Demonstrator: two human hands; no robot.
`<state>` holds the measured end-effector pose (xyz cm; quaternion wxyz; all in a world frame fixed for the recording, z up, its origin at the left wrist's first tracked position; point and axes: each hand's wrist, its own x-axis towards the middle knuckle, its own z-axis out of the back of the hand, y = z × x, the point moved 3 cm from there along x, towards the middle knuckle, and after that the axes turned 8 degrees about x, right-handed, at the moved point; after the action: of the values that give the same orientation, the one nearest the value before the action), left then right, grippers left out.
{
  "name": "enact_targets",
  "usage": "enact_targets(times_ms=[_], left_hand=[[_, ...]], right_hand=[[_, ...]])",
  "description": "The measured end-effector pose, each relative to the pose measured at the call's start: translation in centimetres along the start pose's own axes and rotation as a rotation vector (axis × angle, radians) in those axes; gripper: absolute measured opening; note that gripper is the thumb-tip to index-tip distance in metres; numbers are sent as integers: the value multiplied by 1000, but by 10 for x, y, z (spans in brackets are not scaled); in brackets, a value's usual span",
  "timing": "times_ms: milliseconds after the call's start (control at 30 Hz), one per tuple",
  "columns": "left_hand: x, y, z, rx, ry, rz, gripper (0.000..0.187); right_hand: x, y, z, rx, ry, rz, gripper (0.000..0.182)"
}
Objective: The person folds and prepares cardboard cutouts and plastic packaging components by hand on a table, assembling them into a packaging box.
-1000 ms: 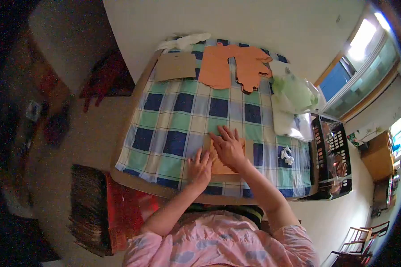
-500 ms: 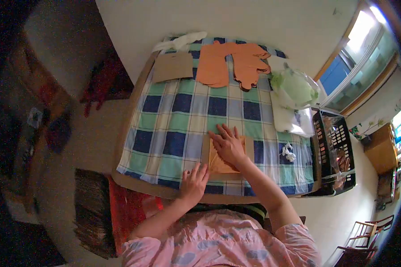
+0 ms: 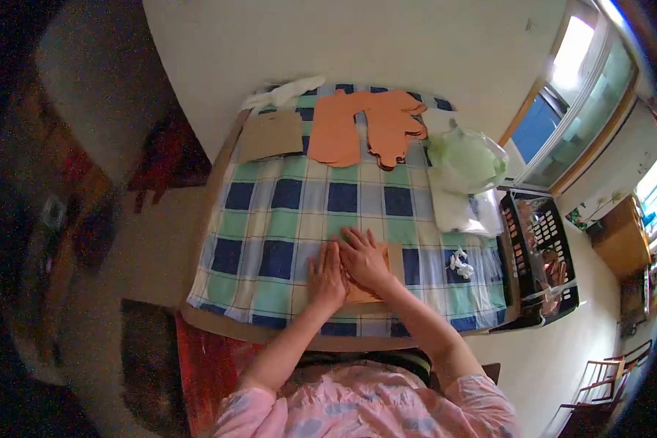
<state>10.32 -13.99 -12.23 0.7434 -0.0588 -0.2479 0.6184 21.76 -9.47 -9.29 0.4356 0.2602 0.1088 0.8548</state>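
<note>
At the near side of the table, a folded orange sheet [image 3: 363,296] lies on a flat piece of brown cardboard [image 3: 396,257]. My right hand [image 3: 365,263] rests flat on the sheet, its fingers stretched out away from me. Beside it, my left hand [image 3: 329,277] lies along the sheet's left side, fingers extended and close to the right hand. Both hands cover much of the sheet, so its left edge is mostly hidden. Neither hand grips anything.
A checked cloth [image 3: 288,226] covers the table. Farther back lie stacked orange cut-out sheets [image 3: 336,131], a cardboard sheet [image 3: 271,136] and a white cloth-like item [image 3: 288,91]. To the right are a pale green plastic bag [image 3: 467,160], crumpled white bits [image 3: 460,264] and a black crate [image 3: 540,255].
My left hand has moved forward and right, from the cardboard's near left side to beside my right hand on the orange sheet. The right hand stays on it. The camera view has tilted slightly.
</note>
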Motion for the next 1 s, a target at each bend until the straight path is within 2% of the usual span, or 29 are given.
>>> enact_targets(times_ms=[100, 300, 400, 533, 567, 667, 767, 867, 1000], left_hand=[[-2, 4, -3, 131, -9, -65, 58], [-4, -3, 3, 258, 34, -56, 57], [-5, -2, 1, 280, 15, -64, 57], [-4, -5, 6, 281, 39, -47, 57], [-5, -6, 7, 283, 28, -51, 57], [-4, -4, 5, 283, 9, -52, 57], [-5, -4, 5, 274, 13, -59, 56], [-5, -7, 10, 238, 32, -30, 54], [-4, -9, 14, 248, 22, -31, 53]], right_hand=[[-7, 4, 2, -26, -3, -17, 44], [-28, -4, 26, -100, 32, -158, 43], [-39, -31, 29, -114, 50, -267, 46], [-53, -41, 51, -181, 27, -330, 43], [-62, -57, 44, -240, -21, -288, 42], [-71, -61, 59, -258, -22, -369, 42], [-79, -68, 53, -213, -66, -161, 44], [-87, 17, 59, 29, 221, 53, 48], [-139, 45, 49, -36, 284, 22, 40]])
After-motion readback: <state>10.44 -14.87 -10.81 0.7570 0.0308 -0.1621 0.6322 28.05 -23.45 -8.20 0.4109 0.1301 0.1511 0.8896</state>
